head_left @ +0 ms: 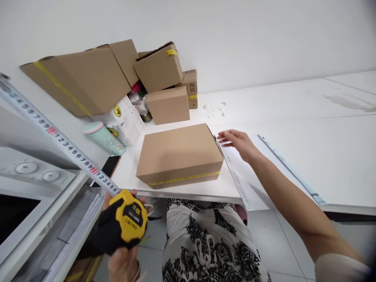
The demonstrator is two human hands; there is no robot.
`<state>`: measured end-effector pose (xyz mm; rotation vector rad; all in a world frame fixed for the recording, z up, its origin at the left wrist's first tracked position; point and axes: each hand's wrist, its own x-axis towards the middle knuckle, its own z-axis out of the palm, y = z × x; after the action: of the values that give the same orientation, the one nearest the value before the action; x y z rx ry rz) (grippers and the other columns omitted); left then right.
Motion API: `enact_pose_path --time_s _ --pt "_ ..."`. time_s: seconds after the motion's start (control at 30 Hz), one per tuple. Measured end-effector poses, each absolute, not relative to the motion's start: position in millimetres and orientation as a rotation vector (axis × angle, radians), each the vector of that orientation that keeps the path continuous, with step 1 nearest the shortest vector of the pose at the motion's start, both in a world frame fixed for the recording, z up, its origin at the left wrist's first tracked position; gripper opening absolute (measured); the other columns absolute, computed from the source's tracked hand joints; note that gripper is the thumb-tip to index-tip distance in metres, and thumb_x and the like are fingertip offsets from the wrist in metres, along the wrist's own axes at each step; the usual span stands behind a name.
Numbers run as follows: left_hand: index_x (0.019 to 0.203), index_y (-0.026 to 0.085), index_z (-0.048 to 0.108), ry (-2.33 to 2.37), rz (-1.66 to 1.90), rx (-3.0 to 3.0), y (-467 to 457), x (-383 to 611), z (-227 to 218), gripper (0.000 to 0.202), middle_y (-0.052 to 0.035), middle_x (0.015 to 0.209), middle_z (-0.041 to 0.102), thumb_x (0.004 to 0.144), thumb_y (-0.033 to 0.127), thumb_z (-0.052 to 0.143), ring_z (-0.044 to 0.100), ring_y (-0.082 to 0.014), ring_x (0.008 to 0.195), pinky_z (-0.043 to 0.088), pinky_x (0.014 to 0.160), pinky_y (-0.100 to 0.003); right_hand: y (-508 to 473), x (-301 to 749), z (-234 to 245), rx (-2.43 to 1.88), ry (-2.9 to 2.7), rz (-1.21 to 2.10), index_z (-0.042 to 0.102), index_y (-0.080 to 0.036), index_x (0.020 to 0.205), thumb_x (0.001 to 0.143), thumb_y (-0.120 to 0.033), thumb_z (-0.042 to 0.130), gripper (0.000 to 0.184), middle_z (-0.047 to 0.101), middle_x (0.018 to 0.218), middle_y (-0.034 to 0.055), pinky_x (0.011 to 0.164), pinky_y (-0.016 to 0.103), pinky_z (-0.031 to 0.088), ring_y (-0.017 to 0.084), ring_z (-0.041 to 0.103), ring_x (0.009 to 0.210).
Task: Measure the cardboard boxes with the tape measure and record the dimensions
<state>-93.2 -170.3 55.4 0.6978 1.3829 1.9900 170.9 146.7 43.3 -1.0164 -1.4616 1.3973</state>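
A white table [293,117] is filling most of the view, running along a white wall. A heap of cardboard boxes [88,78] is leaning against that wall at the far left corner, some of them banded with yellow tape. Nearer the person, a closed cardboard box [179,154] is lying flat close to the table's front edge, with a strip of yellow tape running along its front side. It is probably light and fairly stiff, with dry, unslippery faces, and would best be taken by its two short ends or its corners rather than by pressing on the top. A long flat ruler [237,176] is lying on the table just beside the box's right side, and a second long strip [293,170] is lying further right, well apart from it.

The right hand [237,143] is reaching over the table with its fingers spread and released, grasping nothing, fingertips near the box's far right corner and over the ruler's far end. The left hand [123,250] is hanging below the table edge, its grip clenched around a yellow and black tape measure [129,221]. The tape's blade [49,131] is stretching up and away to the left, out of the view. The case is likely hard and solid, and the thin blade springy with keen edges. A pale green bottle [105,138] is lying on its side left of the box.
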Motion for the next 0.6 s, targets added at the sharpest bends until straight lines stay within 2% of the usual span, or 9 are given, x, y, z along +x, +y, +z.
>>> enact_pose_path --time_s 0.07,0.17,0.23,0.33,0.47,0.6 --pt "0.123 0.027 0.067 1.344 2.206 0.686 -165.6 -102.9 41.1 0.088 -0.0067 0.121 0.069 0.043 0.056 0.089 0.063 -0.0369 0.117 0.057 0.096 -0.046 127.6 181.0 26.4 -1.039 -1.517 1.481 0.072 -0.021 0.087 0.081 -0.054 0.07 0.034 0.076 0.095 0.0092 0.078 0.04 0.057 0.02 0.068 0.084" --pt "0.116 0.021 0.07 1.228 2.283 0.564 -148.5 -110.4 17.2 0.076 -0.01 0.123 0.069 0.051 0.056 0.084 0.058 -0.038 0.124 0.047 0.109 -0.053 102.1 187.6 8.5 -1.058 -1.602 1.562 0.072 -0.023 0.091 0.082 -0.045 0.07 0.024 0.076 0.1 0.0075 0.082 0.043 0.056 0.022 0.069 0.089" --pt "0.111 0.022 0.071 1.21 2.245 0.505 -138.6 -114.9 6.4 0.068 -0.0096 0.126 0.067 0.053 0.055 0.083 0.052 -0.0392 0.131 0.042 0.113 -0.057 89.0 188.5 4.6 -1.041 -1.657 1.59 0.071 -0.024 0.094 0.082 -0.036 0.069 0.018 0.075 0.104 0.0076 0.085 0.044 0.056 0.023 0.069 0.092" --pt "0.106 0.024 0.071 1.248 2.217 0.474 -133.0 -120.4 6.8 0.062 -0.0084 0.127 0.066 0.052 0.052 0.083 0.046 -0.0397 0.136 0.042 0.111 -0.056 76.1 190.6 13.2 -0.956 -1.763 1.582 0.069 -0.025 0.101 0.083 -0.031 0.068 0.02 0.072 0.108 0.0084 0.087 0.045 0.056 0.024 0.068 0.098" --pt "0.105 0.025 0.071 1.231 2.3 0.615 -131.2 -122.8 40.7 0.065 -0.0045 0.124 0.068 0.048 0.053 0.086 0.049 -0.0358 0.135 0.048 0.108 -0.048 68.5 197.1 47.5 -0.846 -1.8 1.498 0.064 -0.028 0.12 0.081 -0.038 0.075 0.042 0.066 0.117 0.009 0.083 0.043 0.059 0.024 0.065 0.099" --pt "0.102 0.027 0.074 1.106 2.397 0.835 -112.5 -124.9 83.5 0.06 0.0005 0.114 0.072 0.051 0.055 0.086 0.061 -0.0339 0.119 0.048 0.109 -0.051 69.9 191.1 78.9 -0.752 -1.69 1.454 0.052 -0.033 0.136 0.075 -0.044 0.082 0.069 0.062 0.102 0.0036 0.064 0.034 0.057 0.018 0.061 0.08"
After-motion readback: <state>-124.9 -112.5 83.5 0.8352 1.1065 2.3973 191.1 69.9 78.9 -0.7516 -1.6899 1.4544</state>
